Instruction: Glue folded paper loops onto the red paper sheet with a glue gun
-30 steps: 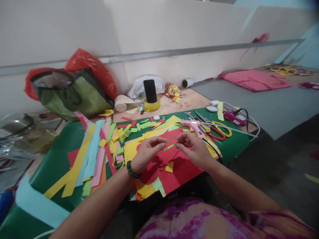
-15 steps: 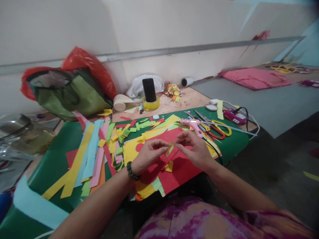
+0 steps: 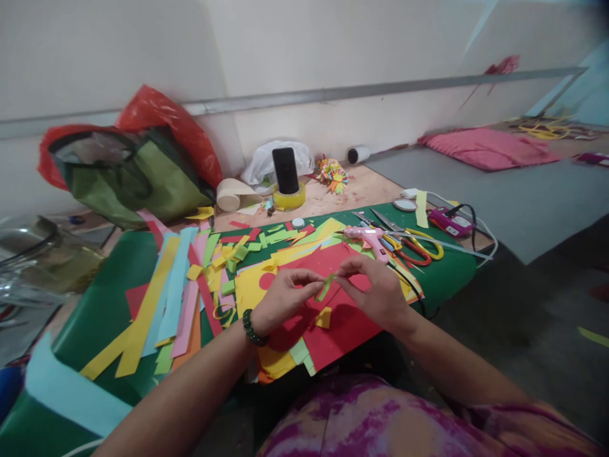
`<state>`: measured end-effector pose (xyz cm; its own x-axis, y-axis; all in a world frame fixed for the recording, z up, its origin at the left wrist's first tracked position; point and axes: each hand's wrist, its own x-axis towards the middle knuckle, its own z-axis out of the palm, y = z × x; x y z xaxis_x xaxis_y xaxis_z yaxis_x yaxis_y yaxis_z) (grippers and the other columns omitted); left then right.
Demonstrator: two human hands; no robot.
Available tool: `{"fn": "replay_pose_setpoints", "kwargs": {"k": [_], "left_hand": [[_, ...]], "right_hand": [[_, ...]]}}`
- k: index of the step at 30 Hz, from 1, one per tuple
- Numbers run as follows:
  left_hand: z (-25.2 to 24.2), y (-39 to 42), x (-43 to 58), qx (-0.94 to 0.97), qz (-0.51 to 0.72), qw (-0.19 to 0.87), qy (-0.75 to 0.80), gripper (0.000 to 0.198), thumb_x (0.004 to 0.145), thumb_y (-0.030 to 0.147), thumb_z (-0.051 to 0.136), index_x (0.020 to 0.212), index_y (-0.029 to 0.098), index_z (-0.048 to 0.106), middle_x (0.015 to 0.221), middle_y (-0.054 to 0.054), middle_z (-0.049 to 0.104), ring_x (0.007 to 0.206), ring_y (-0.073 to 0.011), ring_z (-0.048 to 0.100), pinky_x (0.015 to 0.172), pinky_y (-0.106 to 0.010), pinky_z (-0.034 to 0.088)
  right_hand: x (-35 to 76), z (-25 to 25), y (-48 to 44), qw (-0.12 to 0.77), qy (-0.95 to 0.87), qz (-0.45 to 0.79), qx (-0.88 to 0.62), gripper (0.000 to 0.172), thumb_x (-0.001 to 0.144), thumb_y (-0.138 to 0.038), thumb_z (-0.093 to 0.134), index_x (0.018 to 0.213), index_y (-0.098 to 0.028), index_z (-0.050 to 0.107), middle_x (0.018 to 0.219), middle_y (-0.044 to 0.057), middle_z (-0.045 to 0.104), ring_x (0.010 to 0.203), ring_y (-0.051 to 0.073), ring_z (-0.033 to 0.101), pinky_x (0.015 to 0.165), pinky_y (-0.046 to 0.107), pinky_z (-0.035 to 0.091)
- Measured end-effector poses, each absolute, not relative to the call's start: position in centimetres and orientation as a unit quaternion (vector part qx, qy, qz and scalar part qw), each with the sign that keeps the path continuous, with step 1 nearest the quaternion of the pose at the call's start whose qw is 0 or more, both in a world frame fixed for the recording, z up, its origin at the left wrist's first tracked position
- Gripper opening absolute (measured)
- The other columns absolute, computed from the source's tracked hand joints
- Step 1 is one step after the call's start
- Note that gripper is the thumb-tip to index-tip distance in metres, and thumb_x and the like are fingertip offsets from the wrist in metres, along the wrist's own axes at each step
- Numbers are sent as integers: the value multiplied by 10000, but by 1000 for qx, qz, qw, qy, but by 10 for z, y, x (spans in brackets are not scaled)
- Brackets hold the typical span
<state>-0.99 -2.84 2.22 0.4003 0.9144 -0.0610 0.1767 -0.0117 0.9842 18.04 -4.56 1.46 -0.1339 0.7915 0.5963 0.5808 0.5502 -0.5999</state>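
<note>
A small light-green paper strip (image 3: 325,289) is pinched between my two hands, bent over on itself. My left hand (image 3: 290,296), with a dark bead bracelet (image 3: 252,327) at its wrist, grips the strip from the left between thumb and fingers. From the right, my right hand (image 3: 373,289) has its thumb and forefinger closed on the strip's upper end. Beneath them lies red paper (image 3: 352,330) on top of yellow sheets, with a folded yellow piece (image 3: 323,318) on it. A pink glue gun (image 3: 368,237) rests just beyond my right hand.
Scissors (image 3: 413,244) lie right of the glue gun. Long strips (image 3: 152,304) and cut green pieces (image 3: 241,253) cover the green mat (image 3: 95,304) on the left. Behind are a phone (image 3: 285,170) on a yellow tape roll (image 3: 289,198), a paper flower (image 3: 335,176) and a green bag (image 3: 128,178).
The green strip has gone from an open loop shape to a narrower, slanted fold between my fingers. My hands have barely shifted.
</note>
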Motion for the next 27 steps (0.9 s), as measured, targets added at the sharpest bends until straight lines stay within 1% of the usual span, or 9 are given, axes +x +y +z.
{"fn": "replay_pose_setpoints", "kwargs": {"k": [7, 11, 16, 20, 23, 27], "left_hand": [[24, -29, -10, 639, 322, 547, 434, 222, 723, 362, 673, 750, 144, 702, 669, -28, 663, 603, -124, 538, 614, -248, 436], [25, -30, -10, 647, 320, 540, 432, 209, 734, 352, 665, 741, 146, 701, 665, -30, 669, 607, -129, 544, 607, -248, 442], [25, -29, -10, 647, 322, 543, 428, 204, 739, 344, 660, 745, 144, 704, 659, -32, 674, 597, -129, 551, 601, -246, 449], [25, -30, -10, 650, 317, 541, 430, 203, 744, 349, 659, 746, 152, 709, 660, -30, 680, 598, -134, 562, 592, -244, 449], [27, -30, -10, 656, 313, 535, 431, 206, 745, 351, 658, 741, 152, 711, 661, -31, 685, 603, -136, 566, 594, -244, 453], [28, -31, -9, 661, 307, 529, 436, 206, 747, 345, 654, 740, 147, 711, 676, -35, 688, 611, -136, 567, 603, -242, 459]], "right_hand": [[181, 13, -45, 482, -752, 110, -436, 45, 840, -229, 620, 865, -238, 584, 772, 26, 692, 691, 174, 675, 678, 314, 567], [181, 11, -43, 476, -740, 155, -449, 82, 828, -262, 635, 878, -232, 577, 780, 33, 689, 693, 178, 674, 679, 324, 576], [183, 13, -42, 476, -716, 221, -460, 94, 836, -286, 618, 894, -230, 569, 828, 40, 696, 747, 179, 677, 700, 338, 588], [183, 17, -42, 474, -679, 295, -476, 142, 809, -327, 632, 875, -231, 549, 834, 38, 706, 766, 181, 691, 663, 321, 582], [182, 21, -42, 471, -657, 328, -488, 179, 769, -348, 656, 834, -225, 543, 818, 33, 694, 729, 169, 684, 633, 299, 565], [180, 22, -40, 455, -638, 370, -499, 209, 721, -357, 673, 805, -217, 543, 743, 10, 643, 666, 155, 656, 545, 258, 530]]}}
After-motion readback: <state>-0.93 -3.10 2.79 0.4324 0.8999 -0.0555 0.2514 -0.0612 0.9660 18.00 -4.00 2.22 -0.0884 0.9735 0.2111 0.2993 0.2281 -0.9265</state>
